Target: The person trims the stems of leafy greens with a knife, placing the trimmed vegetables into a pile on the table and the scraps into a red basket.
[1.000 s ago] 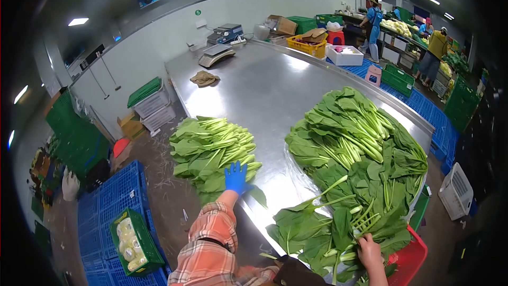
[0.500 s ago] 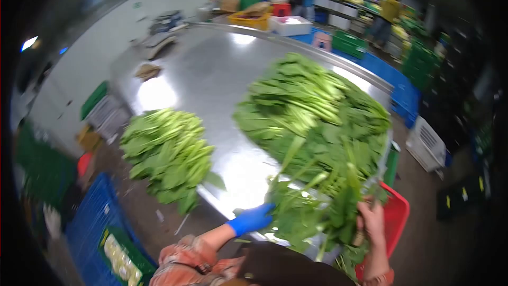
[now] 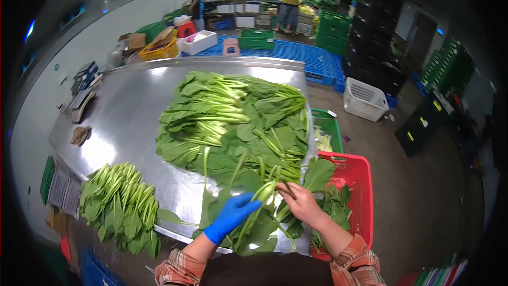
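Note:
My left hand (image 3: 232, 216), in a blue glove, is closed around a leafy green vegetable (image 3: 266, 191), its pale stem end up and its leaves hanging down. Close against that stem end, my bare right hand (image 3: 306, 205) grips a thin, dark knife (image 3: 289, 188), its handle mostly hidden by the fingers. Loose leaves (image 3: 260, 235) lie beneath both hands at the table edge. Ahead of them is a large pile of leafy greens (image 3: 211, 114), with many stems toward the right. A smaller pile of greens (image 3: 119, 201) rests at the table's left front edge.
The steel table (image 3: 135, 100) has a raised back rim. At its right side stand a red crate (image 3: 361, 180) holding leaves and a green crate (image 3: 329, 123). A white basket (image 3: 365, 99) sits on the floor. Beyond are blue pallets (image 3: 296, 50) and other people (image 3: 291, 2).
My view has swung right. My right hand has come from beside the red crate to the left hand, and the left hand now holds a vegetable by its stem end.

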`<action>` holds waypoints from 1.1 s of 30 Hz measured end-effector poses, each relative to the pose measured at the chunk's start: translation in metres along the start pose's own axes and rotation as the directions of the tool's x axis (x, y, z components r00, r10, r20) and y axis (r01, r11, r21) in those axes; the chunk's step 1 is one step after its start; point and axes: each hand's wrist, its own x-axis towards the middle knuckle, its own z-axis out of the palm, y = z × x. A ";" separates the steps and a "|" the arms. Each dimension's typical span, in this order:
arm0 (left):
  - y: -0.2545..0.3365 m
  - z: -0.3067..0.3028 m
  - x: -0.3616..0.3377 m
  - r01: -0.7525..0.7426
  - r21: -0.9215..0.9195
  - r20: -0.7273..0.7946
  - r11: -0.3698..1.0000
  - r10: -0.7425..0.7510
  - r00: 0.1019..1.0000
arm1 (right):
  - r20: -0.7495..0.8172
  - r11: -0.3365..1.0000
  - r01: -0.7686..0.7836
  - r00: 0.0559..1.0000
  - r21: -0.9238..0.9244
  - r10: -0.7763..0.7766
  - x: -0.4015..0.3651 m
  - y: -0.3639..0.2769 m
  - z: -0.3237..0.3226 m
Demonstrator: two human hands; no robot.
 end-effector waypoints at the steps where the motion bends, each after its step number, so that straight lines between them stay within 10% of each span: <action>1: 0.001 0.004 -0.001 0.023 -0.010 0.020 1.000 -0.023 1.000 | 0.025 0.999 0.000 1.000 -0.042 0.001 0.003 -0.006 -0.005; 9: 0.004 0.020 -0.002 0.026 -0.158 0.082 0.987 -0.013 0.997 | 0.114 0.975 0.042 0.993 -0.216 -0.017 -0.004 0.012 -0.005; 12: 0.012 0.018 0.003 0.074 -0.214 0.137 0.974 -0.045 0.990 | 0.170 0.925 -0.312 0.945 0.216 0.279 -0.027 0.051 0.008; 15: -0.010 0.011 0.015 0.339 -0.426 0.367 0.839 -0.182 0.912 | 0.319 0.522 -0.447 0.892 0.726 0.320 -0.013 0.012 -0.013; 19: -0.016 0.013 0.019 0.427 -0.596 0.475 0.680 -0.131 0.870 | 0.483 0.618 -0.543 0.829 0.568 0.284 0.008 -0.006 -0.027; 22: 0.006 0.022 0.011 0.098 -0.119 0.242 0.988 -0.067 0.968 | 0.201 0.859 -0.376 0.924 0.347 0.324 0.012 -0.009 -0.014; 27: -0.007 -0.012 0.005 0.023 0.526 0.102 0.850 -0.090 0.991 | 0.405 0.953 -0.057 0.896 -0.297 0.180 0.010 0.003 -0.038; 30: -0.011 -0.041 -0.010 0.145 0.397 -0.023 0.906 -0.148 0.989 | 0.321 0.779 -0.044 0.895 -0.626 0.309 -0.017 0.028 -0.047; 33: -0.029 -0.054 -0.023 0.081 0.142 -0.123 0.986 -0.064 0.990 | 0.308 0.891 0.040 0.945 -0.453 0.114 -0.065 0.086 0.006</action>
